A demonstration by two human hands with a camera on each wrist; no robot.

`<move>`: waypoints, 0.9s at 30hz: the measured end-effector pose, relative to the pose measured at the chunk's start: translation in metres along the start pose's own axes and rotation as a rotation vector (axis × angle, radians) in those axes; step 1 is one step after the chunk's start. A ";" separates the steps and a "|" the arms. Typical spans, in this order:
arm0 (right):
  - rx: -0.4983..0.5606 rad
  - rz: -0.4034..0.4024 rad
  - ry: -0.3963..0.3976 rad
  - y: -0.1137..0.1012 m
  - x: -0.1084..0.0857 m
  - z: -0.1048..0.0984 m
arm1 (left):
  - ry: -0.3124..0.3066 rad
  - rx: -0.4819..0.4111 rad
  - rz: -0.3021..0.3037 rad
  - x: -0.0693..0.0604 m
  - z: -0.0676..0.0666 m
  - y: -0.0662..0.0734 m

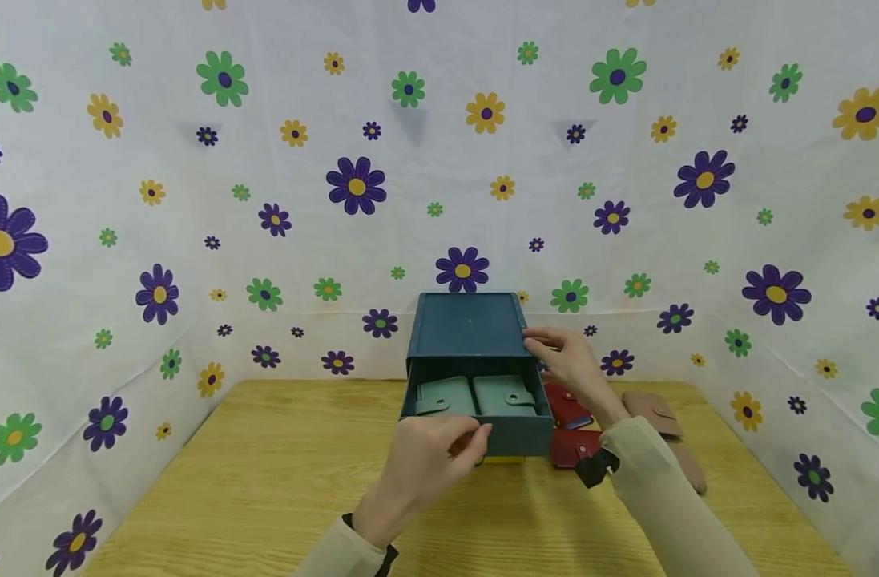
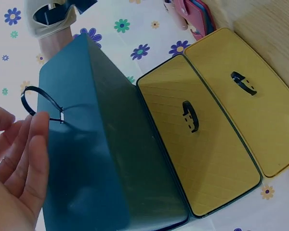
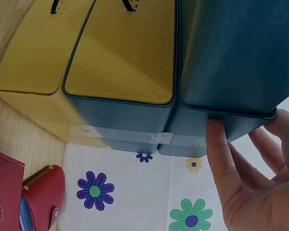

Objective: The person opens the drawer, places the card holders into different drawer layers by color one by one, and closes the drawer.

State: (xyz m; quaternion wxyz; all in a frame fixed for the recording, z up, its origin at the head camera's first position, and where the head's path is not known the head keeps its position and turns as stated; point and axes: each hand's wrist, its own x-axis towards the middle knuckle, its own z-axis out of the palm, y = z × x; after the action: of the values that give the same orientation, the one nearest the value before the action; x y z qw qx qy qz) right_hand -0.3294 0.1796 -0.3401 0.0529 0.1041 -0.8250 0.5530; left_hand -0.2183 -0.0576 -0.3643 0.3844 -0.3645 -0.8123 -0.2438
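A dark teal drawer unit [image 1: 469, 324] stands at the back of the table, its top drawer [image 1: 511, 437] pulled out. Two mint-green wallets [image 1: 445, 396] lie side by side in that drawer. My left hand [image 1: 432, 457] is in front of the drawer. In the left wrist view, its fairly straight fingers are at the black loop handle [image 2: 41, 91]; no firm grip on it shows. My right hand [image 1: 569, 361] touches the unit's upper right side. From the right wrist view, a straight index finger rests on the side wall and the thumb is at the corner.
Two yellow drawer fronts [image 2: 197, 139] with black loop handles are below the open drawer. Clear tape [image 3: 135, 136] runs along the unit's side. Red wallets [image 1: 569, 405] and brown wallets [image 1: 653, 409] lie to its right on the wooden table [image 1: 280, 473]. A flowered cloth [image 1: 295, 168] hangs behind.
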 end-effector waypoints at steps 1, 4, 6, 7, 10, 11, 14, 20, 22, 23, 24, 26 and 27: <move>-0.001 0.000 0.000 0.000 0.000 0.000 | 0.004 0.014 0.010 -0.001 0.001 -0.001; 0.001 -0.001 -0.002 0.000 0.000 0.000 | 0.015 0.044 0.024 -0.006 0.002 -0.002; 0.003 -0.003 -0.006 0.001 -0.001 0.000 | 0.016 0.049 0.023 -0.008 0.003 -0.003; 0.001 -0.004 -0.006 0.001 -0.001 0.000 | 0.016 0.049 0.023 -0.010 0.004 -0.003; -0.001 -0.007 -0.008 0.000 -0.001 0.000 | 0.011 0.047 0.020 -0.013 0.006 -0.004; -0.001 -0.008 -0.008 0.000 -0.001 0.000 | 0.007 0.045 0.017 -0.014 0.006 -0.004; 0.003 -0.006 -0.006 0.000 -0.001 0.000 | -0.003 0.054 0.009 -0.017 0.008 -0.004; 0.012 0.003 -0.005 0.001 -0.001 0.001 | -0.056 0.083 -0.010 -0.020 0.009 -0.005; 0.015 0.007 -0.006 0.000 -0.001 0.000 | -0.070 0.092 -0.011 -0.021 0.009 -0.004; 0.017 0.008 -0.007 0.000 -0.001 0.000 | -0.073 0.094 -0.011 -0.021 0.009 -0.004; 0.016 0.009 -0.007 0.000 -0.001 0.000 | -0.077 0.094 -0.016 -0.021 0.010 -0.004; 0.015 0.013 -0.006 0.000 -0.001 0.000 | -0.072 0.094 -0.014 -0.022 0.011 -0.003; 0.014 0.013 -0.006 0.000 -0.001 0.000 | -0.070 0.092 -0.017 -0.022 0.012 -0.003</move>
State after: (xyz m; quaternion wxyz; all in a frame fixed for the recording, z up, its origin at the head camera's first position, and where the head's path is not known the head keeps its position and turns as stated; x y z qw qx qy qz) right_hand -0.3288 0.1796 -0.3401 0.0462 0.1005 -0.8220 0.5587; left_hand -0.2163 -0.0607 -0.3893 0.3699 -0.3479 -0.8387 -0.1967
